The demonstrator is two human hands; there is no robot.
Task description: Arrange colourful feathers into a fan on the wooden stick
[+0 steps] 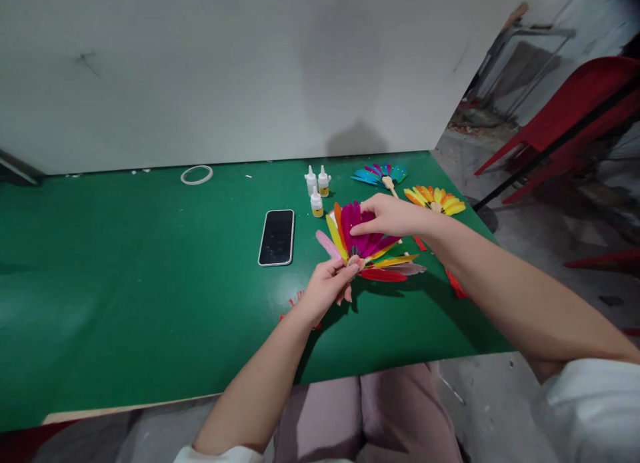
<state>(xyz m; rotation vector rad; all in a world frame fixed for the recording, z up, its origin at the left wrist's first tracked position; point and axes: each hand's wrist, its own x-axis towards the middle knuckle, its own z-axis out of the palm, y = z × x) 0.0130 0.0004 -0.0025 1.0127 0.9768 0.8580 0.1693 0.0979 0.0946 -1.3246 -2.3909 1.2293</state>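
Over the right part of the table, my left hand (330, 286) is closed on the base of a feather fan (383, 255), thumb pressed near the round wooden piece. Its feathers spread out in pink, yellow, orange, magenta and red. My right hand (385, 215) reaches across the top and grips the upright magenta feathers (351, 222), its thumb in front and its other fingers partly hidden. Red tassel threads (296, 300) lie partly under my left forearm. Behind the held fan stand several small white glue bottles (317, 203) with yellow labels.
A phone (277, 238) lies left of the fan on the green table (150, 303). A blue-and-purple feather fan (383, 176) and a yellow-orange one (439, 200) rest at the right. Farther left is a white ring (197, 175). A pale wall (225, 70) borders the back edge; a red chair (570, 110) stands right.
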